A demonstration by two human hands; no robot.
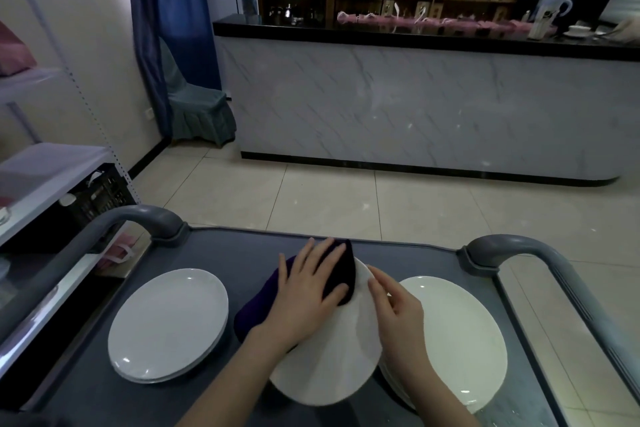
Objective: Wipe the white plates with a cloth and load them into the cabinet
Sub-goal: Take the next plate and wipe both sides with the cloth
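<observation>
A: So, where is the plate (329,367) being wiped?

B: Between the two stacks on the grey surface (221,253), tilted, with its right edge over the right stack (457,329).

A: And the hands?

B: The left hand (308,291) lies flat with fingers spread and straight, pressing the cloth (256,308) onto the far part of the plate. The right hand (398,308) has its fingers curled at the plate's right rim, holding it.

A: What is the cloth like?

B: Dark purple, bunched. Part of it shows past the left fingertips, and part hangs off the plate's left edge toward the surface.

A: What does the surface carry besides that?

B: A left stack (169,322) of a few white plates, well apart from the held one, and the right stack, with more rims showing under its near edge. Every top face looks bare. The surface has a raised lip and a grey handle (138,215) at each far corner.

A: Any other containers?

B: A black crate (100,198) sits on the shelving at the left, under a white shelf. Something pale pokes out of its top, but I cannot tell what it holds.

A: Is the cabinet in view?

B: I cannot tell which unit is meant.
</observation>
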